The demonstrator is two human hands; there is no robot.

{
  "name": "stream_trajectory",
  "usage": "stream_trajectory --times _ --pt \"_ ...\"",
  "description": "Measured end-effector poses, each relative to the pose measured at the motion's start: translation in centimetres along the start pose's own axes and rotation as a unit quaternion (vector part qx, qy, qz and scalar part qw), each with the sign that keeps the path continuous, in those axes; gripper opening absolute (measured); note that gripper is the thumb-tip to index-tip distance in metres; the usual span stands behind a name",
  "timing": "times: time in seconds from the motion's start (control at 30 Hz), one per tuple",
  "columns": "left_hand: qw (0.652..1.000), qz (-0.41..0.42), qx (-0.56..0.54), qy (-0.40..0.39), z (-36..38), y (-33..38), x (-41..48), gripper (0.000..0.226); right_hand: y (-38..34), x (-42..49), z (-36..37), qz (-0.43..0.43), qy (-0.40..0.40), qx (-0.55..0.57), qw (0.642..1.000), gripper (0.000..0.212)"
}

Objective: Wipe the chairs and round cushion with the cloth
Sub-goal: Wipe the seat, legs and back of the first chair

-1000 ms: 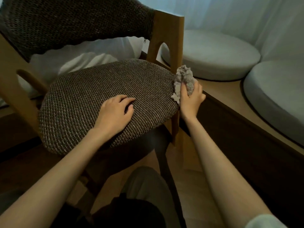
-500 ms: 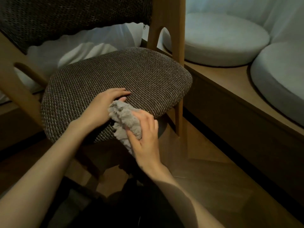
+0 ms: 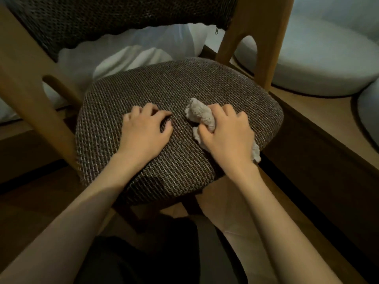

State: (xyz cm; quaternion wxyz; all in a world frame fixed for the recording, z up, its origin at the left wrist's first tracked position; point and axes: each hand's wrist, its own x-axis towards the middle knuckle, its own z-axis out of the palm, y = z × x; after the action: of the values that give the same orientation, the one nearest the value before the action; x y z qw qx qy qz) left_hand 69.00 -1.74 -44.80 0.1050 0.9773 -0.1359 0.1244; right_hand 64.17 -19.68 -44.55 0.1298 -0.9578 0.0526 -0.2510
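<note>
Chair [image 3: 180,87]: wooden frame, dark woven seat and backrest. It fills the middle of the view, with the front edge of the seat toward the person.

Wooden ledge [image 3: 320,113]: to the right of the chair, just beside it and running away from the viewer.

Round cushion [image 3: 320,64]: pale grey, lying flat on the ledge behind the chair's right rear post, well apart from both hands. The edge of a second cushion [image 3: 370,113] shows at the right border.

White bedding [image 3: 127,52]: seen through the gap between backrest and seat.

Left hand [image 3: 143,134]: palm down on the middle of the seat, fingers bent and slightly apart, tips on the weave, holding nothing.

Right hand [image 3: 227,136]: on the right half of the seat, fingers and thumb curled round the cloth.

Cloth [image 3: 202,115]: small, grey, bunched. It is pressed against the seat fabric, one end sticking out past the knuckles, another below the wrist side.
</note>
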Motion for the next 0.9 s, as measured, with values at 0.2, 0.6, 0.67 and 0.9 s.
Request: stream_trajectory --times 0.2,0.6,0.67,0.9 --pt "0.998 -0.031 -0.05 0.004 0.1 0.3 -0.1 0.034 -1.6 0.8 -0.3 0.056 -0.047 -0.044 0.996 0.041" --pt "0.957 -0.048 -0.272 -0.093 -20.3 1.1 5.9 0.043 -7.4 11.2 -14.1 0.223 -0.169 0.203 0.938 0.032" --pt "0.952 -0.057 -0.287 -0.094 -24.9 0.7 7.4 0.043 -9.5 14.2 -18.1 0.229 -0.151 0.232 0.933 0.031" --pt "0.938 -0.106 -0.307 -0.12 -36.8 -2.9 11.7 0.042 -16.0 22.7 -27.8 0.243 -0.165 0.276 0.915 0.028"
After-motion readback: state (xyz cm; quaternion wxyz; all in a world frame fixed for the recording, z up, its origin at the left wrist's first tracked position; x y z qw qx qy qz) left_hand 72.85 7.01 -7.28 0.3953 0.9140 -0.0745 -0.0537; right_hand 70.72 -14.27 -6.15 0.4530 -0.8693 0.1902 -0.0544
